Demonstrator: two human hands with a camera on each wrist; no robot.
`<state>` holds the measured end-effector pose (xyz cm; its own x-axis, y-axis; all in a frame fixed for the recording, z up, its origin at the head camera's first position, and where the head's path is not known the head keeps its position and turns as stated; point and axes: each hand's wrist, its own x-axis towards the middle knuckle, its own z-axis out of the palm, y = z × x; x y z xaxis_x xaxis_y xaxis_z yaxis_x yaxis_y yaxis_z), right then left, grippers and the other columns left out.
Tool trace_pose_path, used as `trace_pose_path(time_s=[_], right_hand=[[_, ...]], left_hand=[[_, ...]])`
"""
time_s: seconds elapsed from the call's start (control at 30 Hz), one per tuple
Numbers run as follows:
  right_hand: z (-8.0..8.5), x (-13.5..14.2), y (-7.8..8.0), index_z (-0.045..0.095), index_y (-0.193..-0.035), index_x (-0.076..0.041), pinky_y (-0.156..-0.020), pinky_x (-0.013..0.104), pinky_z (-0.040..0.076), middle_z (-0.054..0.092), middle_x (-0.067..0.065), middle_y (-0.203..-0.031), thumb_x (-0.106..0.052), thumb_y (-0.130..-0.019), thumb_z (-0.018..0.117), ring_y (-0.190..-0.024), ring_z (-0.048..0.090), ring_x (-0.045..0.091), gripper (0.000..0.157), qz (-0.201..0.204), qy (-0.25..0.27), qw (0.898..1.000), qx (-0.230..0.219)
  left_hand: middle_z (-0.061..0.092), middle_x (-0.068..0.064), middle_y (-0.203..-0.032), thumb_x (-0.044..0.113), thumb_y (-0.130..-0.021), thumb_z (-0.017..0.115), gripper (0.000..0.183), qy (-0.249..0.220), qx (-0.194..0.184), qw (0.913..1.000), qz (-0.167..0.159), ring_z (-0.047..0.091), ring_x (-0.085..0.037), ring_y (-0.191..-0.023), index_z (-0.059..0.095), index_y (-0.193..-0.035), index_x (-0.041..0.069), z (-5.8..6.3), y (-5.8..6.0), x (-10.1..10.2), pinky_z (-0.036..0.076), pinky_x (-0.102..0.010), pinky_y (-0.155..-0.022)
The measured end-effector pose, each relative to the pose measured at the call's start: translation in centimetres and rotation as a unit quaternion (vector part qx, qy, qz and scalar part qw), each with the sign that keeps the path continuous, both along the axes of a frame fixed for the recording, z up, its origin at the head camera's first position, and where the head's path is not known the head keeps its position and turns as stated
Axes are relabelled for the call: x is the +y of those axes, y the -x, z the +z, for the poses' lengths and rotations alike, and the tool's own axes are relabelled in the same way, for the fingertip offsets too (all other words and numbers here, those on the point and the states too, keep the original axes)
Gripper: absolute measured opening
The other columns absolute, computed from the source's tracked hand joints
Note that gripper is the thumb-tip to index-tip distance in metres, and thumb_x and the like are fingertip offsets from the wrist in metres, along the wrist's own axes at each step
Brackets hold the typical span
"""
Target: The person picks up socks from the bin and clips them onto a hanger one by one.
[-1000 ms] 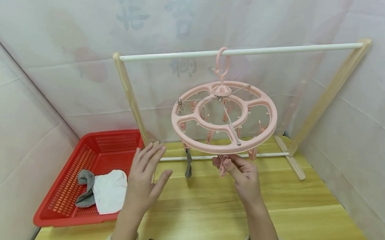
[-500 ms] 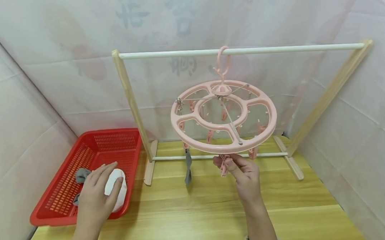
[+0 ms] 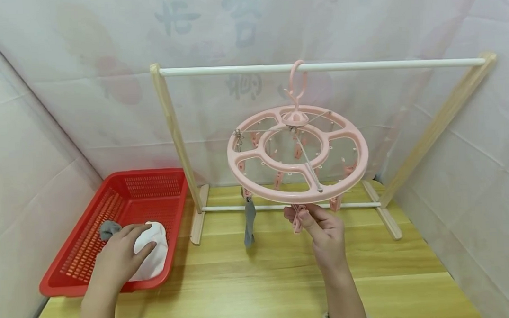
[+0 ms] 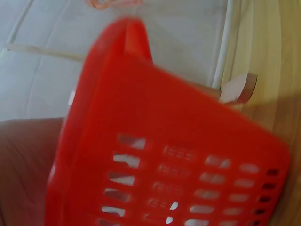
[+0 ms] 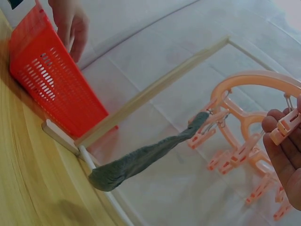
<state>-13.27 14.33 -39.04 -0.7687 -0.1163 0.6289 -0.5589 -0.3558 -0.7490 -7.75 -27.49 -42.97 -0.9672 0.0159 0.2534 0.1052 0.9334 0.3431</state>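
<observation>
My right hand (image 3: pixel 326 234) pinches a pink clothespin (image 3: pixel 299 219) under the front rim of a round pink clip hanger (image 3: pixel 277 194). My left hand (image 3: pixel 119 255) reaches down into a red basket (image 3: pixel 51 285), fingers relaxed over a white cloth (image 3: pixel 153 253) and partly covering it. Beside those fingers a grey sock (image 3: pixel 109 229) shows, the rest of it hidden by the hand. Another grey sock (image 5: pixel 146 157) dangles from a clip at the hanger's left side. In the left wrist view the basket wall (image 4: pixel 155 108) blocks sight of the fingertips.
The hanger's hook (image 3: pixel 295 79) hangs on the white top rod (image 3: pixel 382 65) of a wooden frame. Its left post (image 3: pixel 171 120) stands close to the basket. More pink clips (image 5: pixel 230 162) dangle below the ring. Fabric walls enclose the wooden table (image 3: pixel 251 287).
My left hand has moved left and down from beside the frame's post into the basket, over the white cloth. The right hand has kept its grip on the clothespin.
</observation>
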Motion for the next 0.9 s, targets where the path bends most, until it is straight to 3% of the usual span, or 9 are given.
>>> trace_pose_path(time_s=[0.13, 0.47, 0.73, 0.9], right_hand=[[0.1, 0.1, 0.0, 0.058, -0.113, 0.026, -0.087, 0.037, 0.057, 0.075, 0.017, -0.1, 0.013, -0.099, 0.045, -0.096, 0.074, 0.023, 0.023, 0.006, 0.02, 1.0, 0.011], [0.1, 0.0, -0.1, 0.058, -0.112, 0.026, -0.087, 0.038, 0.057, 0.075, 0.017, -0.098, 0.015, -0.098, 0.044, -0.095, 0.074, 0.023, 0.022, 0.009, 0.02, 1.0, 0.019], [0.1, -0.1, 0.0, 0.058, -0.114, 0.025, -0.088, 0.038, 0.057, 0.075, 0.016, -0.097, 0.015, -0.098, 0.044, -0.095, 0.074, 0.023, 0.023, 0.01, 0.024, 0.999, 0.021], [0.2, 0.0, 0.0, 0.057, -0.113, 0.026, -0.088, 0.038, 0.057, 0.075, 0.017, -0.099, 0.014, -0.098, 0.046, -0.095, 0.074, 0.023, 0.023, 0.006, 0.021, 1.0, 0.018]], left_hand=[[0.057, -0.029, -0.131, 0.03, -0.087, 0.077, 0.05, 0.015, -0.085, 0.9961, -0.019, 0.056, -0.049, -0.116, 0.065, -0.128, 0.004, -0.4, 1.1, -0.8, 0.052, -0.065, -0.079], [0.058, -0.031, -0.128, 0.027, -0.082, 0.079, 0.055, 0.002, -0.19, 0.9814, -0.025, 0.057, -0.049, -0.116, 0.063, -0.13, 0.005, -1.9, 1.2, -1.5, 0.048, -0.065, -0.088], [0.055, -0.032, -0.121, 0.027, -0.082, 0.079, 0.052, 0.006, -0.224, 0.9746, -0.003, 0.061, -0.046, -0.104, 0.064, -0.128, 0.006, -1.7, 1.6, -1.5, 0.05, -0.065, -0.083], [0.042, -0.045, -0.128, 0.027, -0.081, 0.081, 0.061, 0.007, -0.249, 0.9683, 0.013, 0.051, -0.059, -0.113, 0.058, -0.134, 0.005, -1.7, 1.8, -1.6, 0.05, -0.069, -0.081]])
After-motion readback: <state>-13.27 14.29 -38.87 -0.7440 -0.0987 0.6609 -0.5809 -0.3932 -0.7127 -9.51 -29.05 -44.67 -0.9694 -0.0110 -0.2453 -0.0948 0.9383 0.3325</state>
